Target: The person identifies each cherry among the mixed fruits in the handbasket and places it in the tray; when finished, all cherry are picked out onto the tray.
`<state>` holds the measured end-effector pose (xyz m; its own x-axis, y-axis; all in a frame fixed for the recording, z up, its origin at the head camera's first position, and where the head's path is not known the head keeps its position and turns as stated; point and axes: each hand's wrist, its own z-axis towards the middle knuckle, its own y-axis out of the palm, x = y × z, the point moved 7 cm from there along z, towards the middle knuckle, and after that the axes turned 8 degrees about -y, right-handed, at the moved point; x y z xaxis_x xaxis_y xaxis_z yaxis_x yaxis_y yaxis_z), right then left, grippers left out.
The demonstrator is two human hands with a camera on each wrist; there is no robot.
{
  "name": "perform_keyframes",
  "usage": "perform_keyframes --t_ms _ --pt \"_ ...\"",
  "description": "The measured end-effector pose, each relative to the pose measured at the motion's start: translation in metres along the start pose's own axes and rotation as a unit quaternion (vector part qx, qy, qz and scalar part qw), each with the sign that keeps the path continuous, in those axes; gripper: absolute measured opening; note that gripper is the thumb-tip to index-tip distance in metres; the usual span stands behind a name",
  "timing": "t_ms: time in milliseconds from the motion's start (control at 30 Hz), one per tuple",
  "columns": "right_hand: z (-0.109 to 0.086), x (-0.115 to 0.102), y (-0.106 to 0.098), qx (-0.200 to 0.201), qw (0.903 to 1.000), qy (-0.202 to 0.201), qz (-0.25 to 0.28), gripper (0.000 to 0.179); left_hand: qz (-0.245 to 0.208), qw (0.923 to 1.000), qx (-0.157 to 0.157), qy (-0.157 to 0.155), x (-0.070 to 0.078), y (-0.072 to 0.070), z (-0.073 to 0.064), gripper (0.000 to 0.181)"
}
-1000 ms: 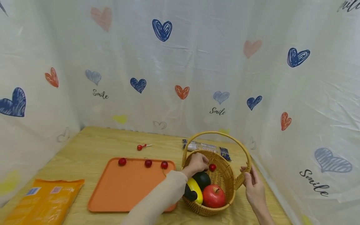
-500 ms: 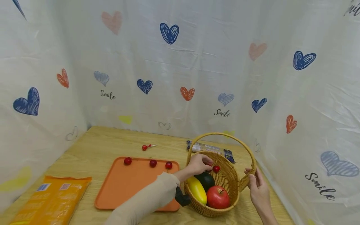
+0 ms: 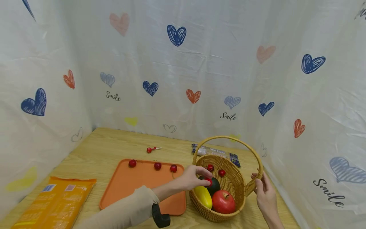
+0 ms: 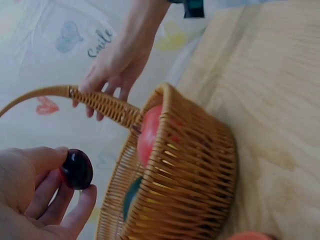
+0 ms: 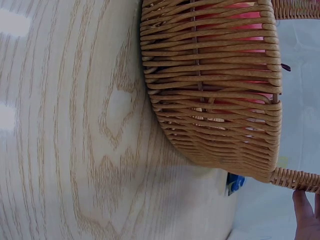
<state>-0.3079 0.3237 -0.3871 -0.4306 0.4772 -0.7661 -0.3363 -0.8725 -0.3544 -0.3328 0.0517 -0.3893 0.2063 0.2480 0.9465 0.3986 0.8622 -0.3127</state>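
My left hand (image 3: 191, 179) pinches a dark red cherry (image 4: 78, 170) between thumb and fingertips, over the left side of the wicker basket (image 3: 237, 186). Inside the basket lie a red apple (image 3: 224, 202), a yellow oblong fruit (image 3: 203, 197), a dark green rounded fruit (image 3: 215, 187) partly behind my fingers, and two more cherries, one left (image 3: 210, 167) and one right (image 3: 221, 173). On the right, my right hand (image 3: 266, 194) grips the base of the basket's arched handle (image 4: 107, 106), thumb on the near side.
Left of the basket lies an orange tray (image 3: 140, 190) with three cherries (image 3: 157, 166) along its far edge. Behind it is a small red item with a white stick (image 3: 152, 149). An orange packet (image 3: 55, 203) lies at left; a blue-ended packet (image 3: 235, 159) sits behind the basket.
My left hand has drawn back leftward from inside the basket, a cherry in its fingertips. A second cherry now shows in the basket. My right hand keeps its grip; the head view has shifted slightly.
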Motion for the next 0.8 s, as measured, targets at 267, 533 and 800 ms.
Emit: perform_keyframes --t_ms 267,533,800 --pt "-0.001 0.001 0.001 -0.001 0.9999 0.012 0.004 0.048 -0.012 0.9993 0.034 -0.003 -0.031 -0.041 -0.041 0.018" --pt "0.003 -0.002 -0.001 0.002 1.0000 -0.003 0.009 0.045 0.014 0.9974 0.067 -0.025 -0.062 -0.074 -0.056 0.020" --pt "0.000 0.001 0.000 0.005 0.9998 0.001 0.019 0.044 0.066 0.9958 0.060 -0.022 -0.081 -0.078 -0.066 0.018"
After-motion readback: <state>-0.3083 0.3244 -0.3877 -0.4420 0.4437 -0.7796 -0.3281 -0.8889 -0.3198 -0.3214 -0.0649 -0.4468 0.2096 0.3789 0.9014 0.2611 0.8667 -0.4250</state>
